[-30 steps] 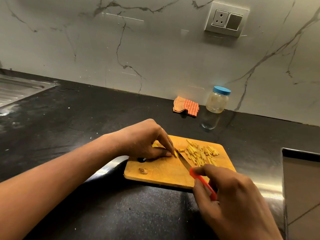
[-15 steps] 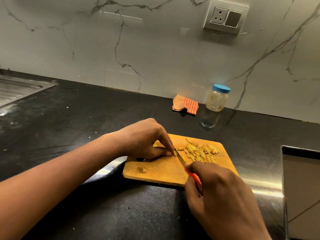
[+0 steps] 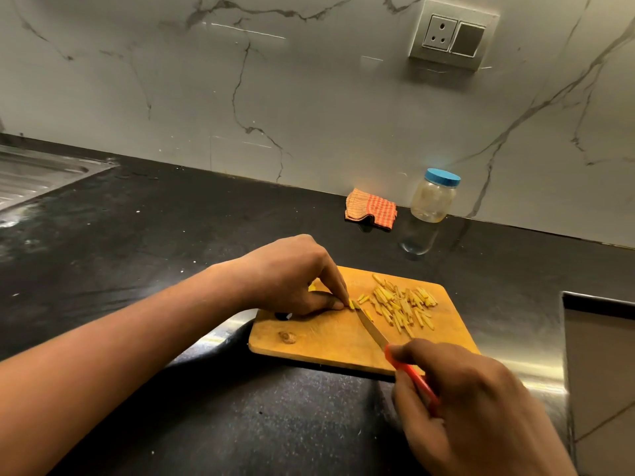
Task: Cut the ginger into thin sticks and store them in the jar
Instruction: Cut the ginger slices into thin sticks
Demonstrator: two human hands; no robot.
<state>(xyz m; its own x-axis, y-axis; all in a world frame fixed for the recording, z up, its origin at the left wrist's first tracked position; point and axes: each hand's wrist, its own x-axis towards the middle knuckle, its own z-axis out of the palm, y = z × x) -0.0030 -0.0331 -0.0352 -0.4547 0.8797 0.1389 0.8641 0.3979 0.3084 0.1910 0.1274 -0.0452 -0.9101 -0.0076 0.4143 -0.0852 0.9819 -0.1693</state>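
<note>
Left hand (image 3: 292,276): fingers curled, thumb and forefinger pinching a small yellow ginger piece (image 3: 351,304) down on the wooden cutting board (image 3: 326,341); most of the piece was hidden under the fingertips, so its shape could not be made out.
Right hand (image 3: 474,407): closed round the red handle of a knife (image 3: 372,329); most of the handle was covered by the fingers; the blade ran up and left across the board, its tip at the ginger piece just beside the left fingertips; whether the edge had entered the piece could not be told.
Ginger sticks (image 3: 402,305): loose heap on the board's far right part, just right of the blade.
One small brownish scrap (image 3: 287,337): near the board's left front corner; too small to identify.
Jar (image 3: 433,197): clear, blue lid on, upright against the marble wall behind the board; contents unclear.
Checked orange cloth (image 3: 371,209): crumpled, just left of the jar.
Black surface (image 3: 137,235): steel sink drainer (image 3: 31,170) at far left, cut off by the frame edge.
</note>
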